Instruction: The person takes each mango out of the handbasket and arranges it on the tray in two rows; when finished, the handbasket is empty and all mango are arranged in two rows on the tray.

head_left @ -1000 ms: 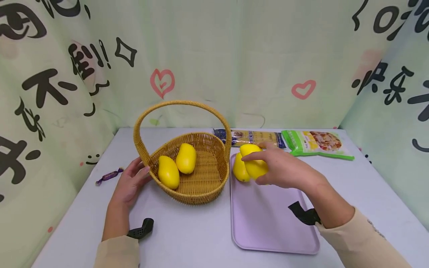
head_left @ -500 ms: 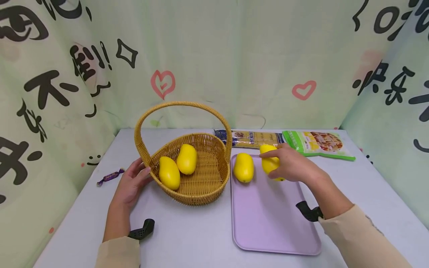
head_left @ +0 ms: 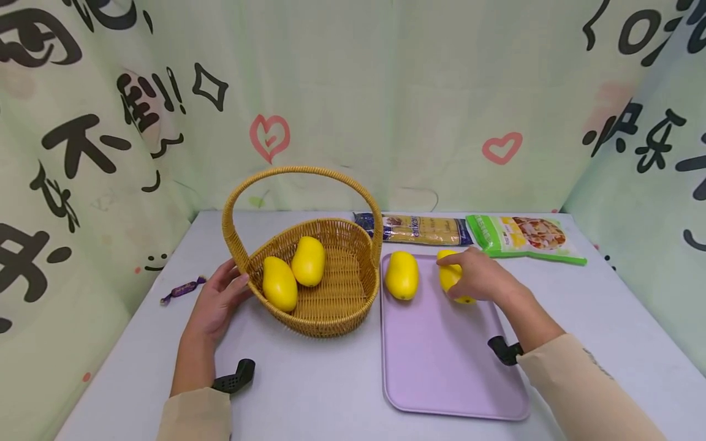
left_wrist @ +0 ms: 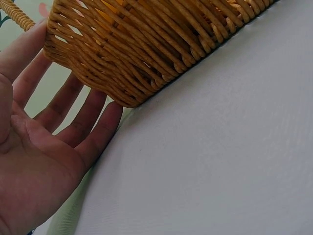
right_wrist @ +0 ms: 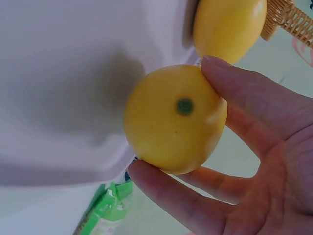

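My right hand (head_left: 482, 275) holds a yellow mango (head_left: 449, 278) between thumb and fingers at the far right part of the lilac tray (head_left: 441, 355). In the right wrist view the mango's end with a dark green spot (right_wrist: 185, 106) faces the camera. To its left on the tray lies another mango (head_left: 402, 275). Two more mangoes (head_left: 279, 285) rest in the left part of a wicker basket (head_left: 331, 329) with a tall handle. My left hand (head_left: 215, 306) touches the basket's left side, its fingers nearly straight along the woven wall in the left wrist view.
Behind the tray lie a pack of noodles (head_left: 425, 229) and a green-and-white food bag (head_left: 524, 237). A purple wrapped candy (head_left: 183, 290) sits left of my left hand. A printed curtain (head_left: 342, 98) encloses the white table (head_left: 298, 386) at the back and sides.
My right hand has carried its mango rightward, from beside the other mango over to the tray's far right, and lowered it. The left hand and basket stay where they were.
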A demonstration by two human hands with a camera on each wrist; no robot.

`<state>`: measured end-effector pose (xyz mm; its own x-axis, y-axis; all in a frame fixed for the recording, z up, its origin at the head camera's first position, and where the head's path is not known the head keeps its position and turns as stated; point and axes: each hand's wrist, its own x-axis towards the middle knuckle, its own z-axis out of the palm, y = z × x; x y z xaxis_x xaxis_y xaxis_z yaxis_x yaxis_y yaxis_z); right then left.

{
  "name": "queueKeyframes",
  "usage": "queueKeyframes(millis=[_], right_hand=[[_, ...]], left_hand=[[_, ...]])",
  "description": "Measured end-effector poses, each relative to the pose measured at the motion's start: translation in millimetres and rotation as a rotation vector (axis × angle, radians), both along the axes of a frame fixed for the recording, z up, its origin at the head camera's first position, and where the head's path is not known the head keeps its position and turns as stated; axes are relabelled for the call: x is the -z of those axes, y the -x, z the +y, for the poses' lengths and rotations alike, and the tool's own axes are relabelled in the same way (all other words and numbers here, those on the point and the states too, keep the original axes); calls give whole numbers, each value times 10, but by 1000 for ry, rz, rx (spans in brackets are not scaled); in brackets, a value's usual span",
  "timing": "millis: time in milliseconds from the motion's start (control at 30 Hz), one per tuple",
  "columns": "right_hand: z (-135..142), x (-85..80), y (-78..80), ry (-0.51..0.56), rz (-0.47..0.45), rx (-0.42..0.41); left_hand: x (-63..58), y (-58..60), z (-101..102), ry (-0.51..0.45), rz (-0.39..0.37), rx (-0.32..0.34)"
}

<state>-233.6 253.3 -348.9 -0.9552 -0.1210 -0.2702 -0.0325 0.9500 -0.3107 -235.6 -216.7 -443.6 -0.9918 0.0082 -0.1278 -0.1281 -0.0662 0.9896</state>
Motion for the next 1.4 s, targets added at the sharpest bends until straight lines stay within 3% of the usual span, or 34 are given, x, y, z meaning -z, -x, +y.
queueKeyframes(millis=[333,767,933,1167,1400], right_hand=[[-26,77,59,-3,-2,-5],[-67,41,97,-1,-25,-7],[-59,-32,64,18,0,-9],[-125,-265,-30,33,61,-18],[-285,-467,-104,26,126,-92]], left_hand=[[2,-8,-2,-6,2,-6],[65,3,-13,-51,66,2],[37,8,-6,-35,57,10],[39,21,-4,-18,57,16],[41,10,-8,-24,39,6]])
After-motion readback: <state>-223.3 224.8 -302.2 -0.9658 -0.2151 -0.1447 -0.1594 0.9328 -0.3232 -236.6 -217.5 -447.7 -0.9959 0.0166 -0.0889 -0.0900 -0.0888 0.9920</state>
